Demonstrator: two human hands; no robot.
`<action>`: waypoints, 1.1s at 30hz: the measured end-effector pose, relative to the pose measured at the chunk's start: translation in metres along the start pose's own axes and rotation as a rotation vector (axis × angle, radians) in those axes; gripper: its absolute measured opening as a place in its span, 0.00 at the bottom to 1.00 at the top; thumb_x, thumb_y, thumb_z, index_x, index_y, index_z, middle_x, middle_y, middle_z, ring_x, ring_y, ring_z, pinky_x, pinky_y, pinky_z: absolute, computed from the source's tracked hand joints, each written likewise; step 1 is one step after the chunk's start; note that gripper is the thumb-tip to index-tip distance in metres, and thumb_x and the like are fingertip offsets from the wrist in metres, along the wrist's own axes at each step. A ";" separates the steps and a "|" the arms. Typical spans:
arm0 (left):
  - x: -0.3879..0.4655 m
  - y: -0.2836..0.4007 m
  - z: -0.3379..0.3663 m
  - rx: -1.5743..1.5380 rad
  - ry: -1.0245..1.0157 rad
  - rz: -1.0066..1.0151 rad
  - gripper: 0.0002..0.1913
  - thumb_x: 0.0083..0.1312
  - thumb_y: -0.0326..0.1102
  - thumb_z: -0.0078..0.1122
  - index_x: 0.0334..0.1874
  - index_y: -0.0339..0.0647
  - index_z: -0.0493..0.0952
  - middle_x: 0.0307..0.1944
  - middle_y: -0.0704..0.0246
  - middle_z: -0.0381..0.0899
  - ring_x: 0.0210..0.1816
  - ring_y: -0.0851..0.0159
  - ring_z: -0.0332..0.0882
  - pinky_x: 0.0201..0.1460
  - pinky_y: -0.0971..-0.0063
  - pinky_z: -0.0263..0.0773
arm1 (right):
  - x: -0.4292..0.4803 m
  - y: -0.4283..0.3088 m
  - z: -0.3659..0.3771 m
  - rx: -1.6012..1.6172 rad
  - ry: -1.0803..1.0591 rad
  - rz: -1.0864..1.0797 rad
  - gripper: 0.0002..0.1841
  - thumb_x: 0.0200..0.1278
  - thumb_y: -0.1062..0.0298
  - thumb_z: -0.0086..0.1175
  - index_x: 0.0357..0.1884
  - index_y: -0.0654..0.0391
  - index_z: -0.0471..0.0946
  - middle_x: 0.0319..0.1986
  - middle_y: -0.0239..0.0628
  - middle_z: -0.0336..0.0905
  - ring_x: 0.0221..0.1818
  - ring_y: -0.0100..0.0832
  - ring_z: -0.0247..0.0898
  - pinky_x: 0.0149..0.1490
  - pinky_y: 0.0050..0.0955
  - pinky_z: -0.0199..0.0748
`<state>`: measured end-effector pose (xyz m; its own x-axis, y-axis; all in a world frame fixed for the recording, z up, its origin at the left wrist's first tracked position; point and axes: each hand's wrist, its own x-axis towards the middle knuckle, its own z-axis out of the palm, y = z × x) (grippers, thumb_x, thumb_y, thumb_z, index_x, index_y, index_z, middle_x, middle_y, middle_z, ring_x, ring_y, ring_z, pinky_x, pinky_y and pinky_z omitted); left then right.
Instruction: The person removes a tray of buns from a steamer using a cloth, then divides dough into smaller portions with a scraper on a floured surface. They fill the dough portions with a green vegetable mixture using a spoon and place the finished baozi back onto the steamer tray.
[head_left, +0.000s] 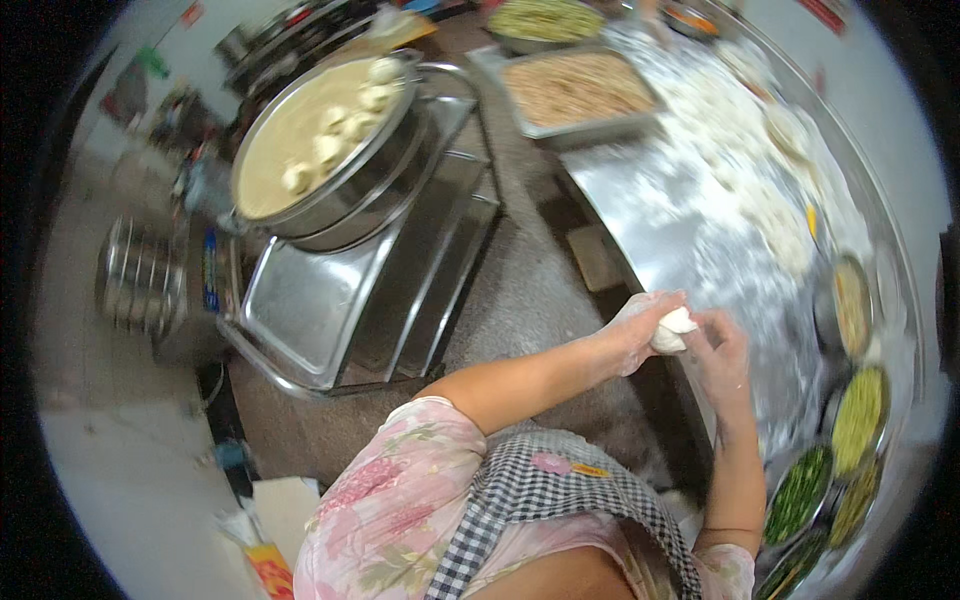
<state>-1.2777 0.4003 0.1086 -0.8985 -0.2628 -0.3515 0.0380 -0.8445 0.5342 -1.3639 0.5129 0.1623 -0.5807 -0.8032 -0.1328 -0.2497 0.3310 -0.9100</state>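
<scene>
A white dough bun (673, 330) is between my two hands, over the near edge of a floured steel table (667, 225). My left hand (639, 330) cups the bun from the left, with flour on its skin. Pinched fingers of my right hand (721, 352) touch the bun's top from the right. Up to the left, a round steamer (337, 217) stands on a steel trolley, with several shaped buns (328, 148) in a row on its pale lining. A rectangular metal tray of minced filling (577, 86) sits at the table's far left corner.
The steel trolley (292, 315) stands left of the table, with brown floor (502, 300) between them. Bowls of shredded green filling (859, 420) and chopped greens (799, 495) line the table's right side. Another bowl of green shreds (546, 21) stands beyond the tray. Stacked steel ware (142, 277) is far left.
</scene>
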 end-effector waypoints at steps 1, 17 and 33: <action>-0.008 0.027 -0.029 -0.048 0.023 0.044 0.14 0.68 0.46 0.48 0.40 0.41 0.73 0.37 0.67 0.77 0.38 0.67 0.78 0.42 0.70 0.77 | 0.019 -0.012 0.028 -0.045 -0.037 0.031 0.07 0.56 0.75 0.53 0.37 0.64 0.76 0.28 0.32 0.74 0.32 0.25 0.69 0.40 0.24 0.68; -0.260 0.218 -0.284 -0.352 0.425 0.836 0.32 0.70 0.57 0.33 0.69 0.41 0.50 0.61 0.55 0.62 0.58 0.56 0.67 0.58 0.57 0.68 | 0.232 -0.295 0.505 -0.066 -0.951 -0.766 0.23 0.51 0.71 0.58 0.53 0.60 0.72 0.40 0.38 0.76 0.40 0.29 0.71 0.47 0.27 0.70; -0.137 0.169 -0.247 -0.018 0.309 0.267 0.24 0.67 0.47 0.50 0.58 0.38 0.66 0.50 0.62 0.74 0.48 0.64 0.75 0.50 0.71 0.74 | 0.248 -0.169 0.324 -0.253 -0.292 -0.877 0.06 0.60 0.69 0.51 0.32 0.60 0.70 0.26 0.45 0.71 0.30 0.43 0.72 0.35 0.36 0.69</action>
<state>-1.0405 0.1788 0.0569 -0.6824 -0.5995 -0.4183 0.2624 -0.7350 0.6252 -1.2150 0.0974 0.1558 0.1004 -0.8966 0.4313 -0.6835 -0.3772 -0.6250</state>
